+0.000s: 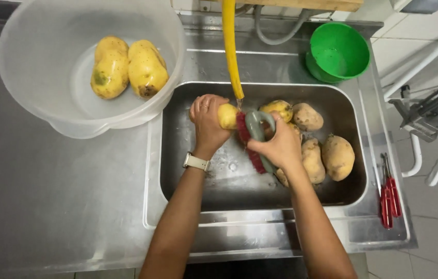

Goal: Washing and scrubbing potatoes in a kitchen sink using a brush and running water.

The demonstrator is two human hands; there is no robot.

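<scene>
Left hand: we clamp it round a potato over the sink, under the yellow hose.
Right hand: we grip a red-bristled scrub brush (bristles against the potato).
Clear bowl: on the counter, holds two potatoes.

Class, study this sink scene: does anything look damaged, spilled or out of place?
One thing: in the clear bowl, the left potato has a greenish patch and the right potato a dark spot at its lower end. Otherwise nothing stands out.
</scene>
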